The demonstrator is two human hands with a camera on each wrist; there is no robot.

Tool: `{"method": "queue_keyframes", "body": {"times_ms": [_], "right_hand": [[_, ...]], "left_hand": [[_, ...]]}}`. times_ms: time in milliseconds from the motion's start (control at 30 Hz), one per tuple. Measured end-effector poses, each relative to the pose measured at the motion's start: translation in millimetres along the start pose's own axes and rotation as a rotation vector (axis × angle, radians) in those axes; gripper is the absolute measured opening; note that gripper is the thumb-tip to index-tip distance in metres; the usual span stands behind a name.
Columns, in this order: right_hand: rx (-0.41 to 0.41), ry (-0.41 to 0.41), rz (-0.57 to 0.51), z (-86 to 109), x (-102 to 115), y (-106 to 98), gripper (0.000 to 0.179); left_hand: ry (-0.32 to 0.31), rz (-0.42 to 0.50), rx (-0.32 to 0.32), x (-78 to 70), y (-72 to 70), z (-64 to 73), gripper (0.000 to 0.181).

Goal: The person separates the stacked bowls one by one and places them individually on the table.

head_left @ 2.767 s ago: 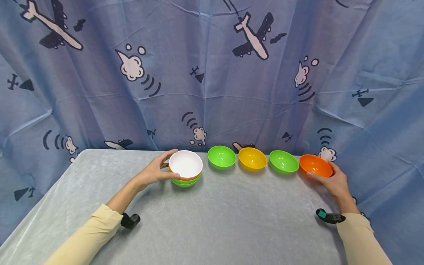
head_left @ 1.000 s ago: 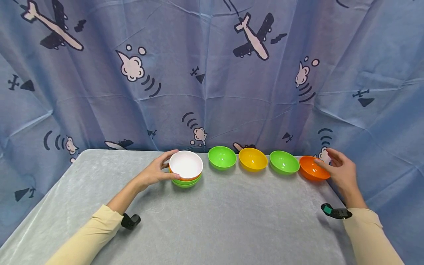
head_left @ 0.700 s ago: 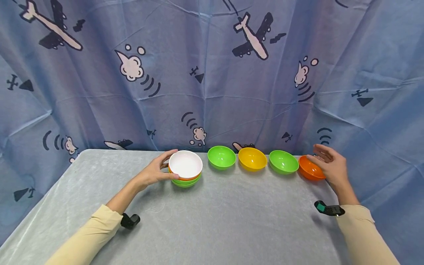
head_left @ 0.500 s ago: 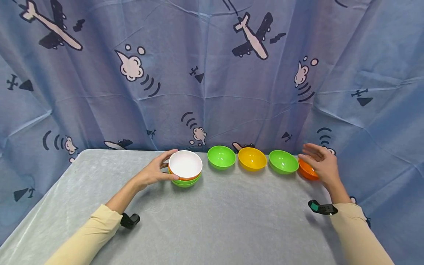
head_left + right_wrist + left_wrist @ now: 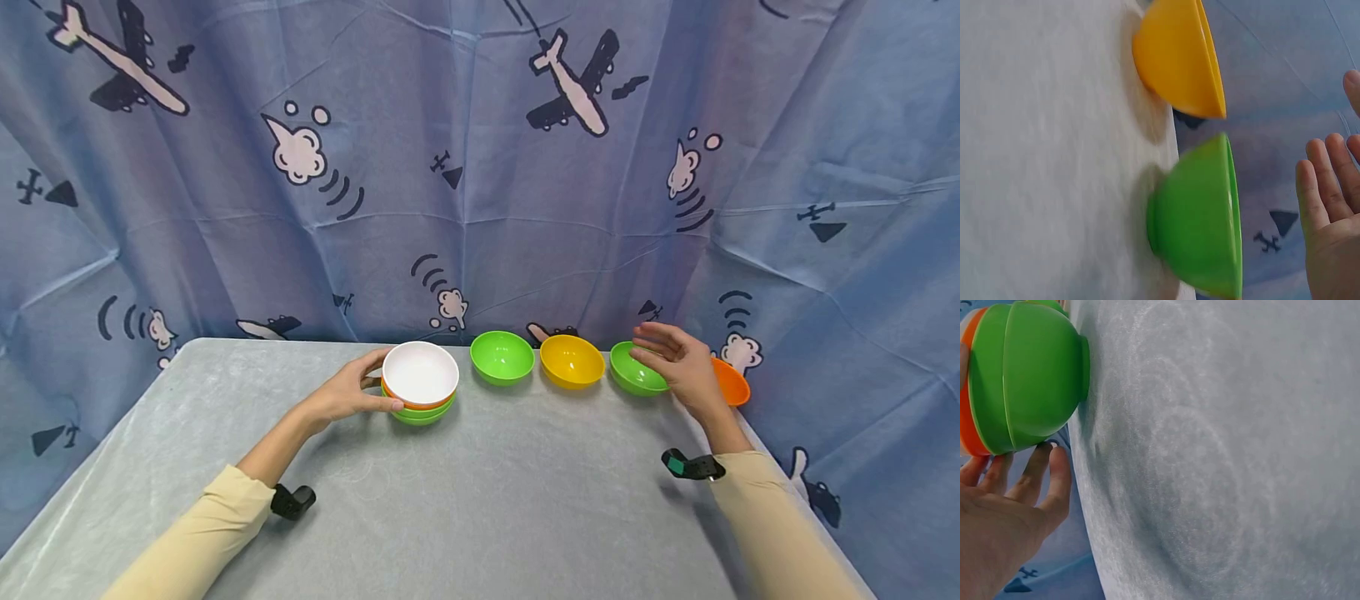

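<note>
My left hand (image 5: 347,392) holds the side of a stack of nested bowls, thumb in front and fingers behind. A white bowl (image 5: 420,371) tops the stack, with an orange rim under it and green bowls (image 5: 1041,375) at the bottom. In the left wrist view the fingertips lie along the stack's side. My right hand (image 5: 686,367) hovers with nothing in it over the right-hand green bowl (image 5: 636,379), covering part of it. Behind that wrist an orange bowl (image 5: 732,383) is partly hidden. The right wrist view shows the fingers extended above the green bowl's rim.
A yellow bowl (image 5: 572,362) and another green bowl (image 5: 502,358) stand in the row along the back of the table (image 5: 510,500), between the stack and the right hand. A blue curtain (image 5: 480,167) with printed airplanes hangs right behind the back edge.
My right hand has let go of the orange bowl at the row's right end and moved left over the green bowl. My left hand has stayed at the stack.
</note>
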State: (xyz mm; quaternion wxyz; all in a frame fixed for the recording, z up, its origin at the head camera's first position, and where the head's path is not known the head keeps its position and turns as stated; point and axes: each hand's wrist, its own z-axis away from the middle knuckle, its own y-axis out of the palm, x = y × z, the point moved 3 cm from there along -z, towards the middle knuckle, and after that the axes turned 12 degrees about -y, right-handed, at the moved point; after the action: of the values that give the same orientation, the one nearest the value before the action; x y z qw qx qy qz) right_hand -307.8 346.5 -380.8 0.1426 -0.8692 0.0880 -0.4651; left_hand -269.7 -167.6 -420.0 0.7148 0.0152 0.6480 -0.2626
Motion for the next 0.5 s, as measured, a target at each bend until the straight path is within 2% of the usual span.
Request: {"method": "queue_keyframes", "body": {"times_ms": [167,500], "right_hand": [[0.039,-0.016,0.0,-4.3,0,20,0.053],[0.097,-0.042,-0.094,-14.2,-3,55,0.049]], "left_hand": [[0.006,0.003,0.006,0.8,0.2,-0.1,0.089],[-0.006,0.013,0.008,2.6,0.5,-0.9,0.088]]}}
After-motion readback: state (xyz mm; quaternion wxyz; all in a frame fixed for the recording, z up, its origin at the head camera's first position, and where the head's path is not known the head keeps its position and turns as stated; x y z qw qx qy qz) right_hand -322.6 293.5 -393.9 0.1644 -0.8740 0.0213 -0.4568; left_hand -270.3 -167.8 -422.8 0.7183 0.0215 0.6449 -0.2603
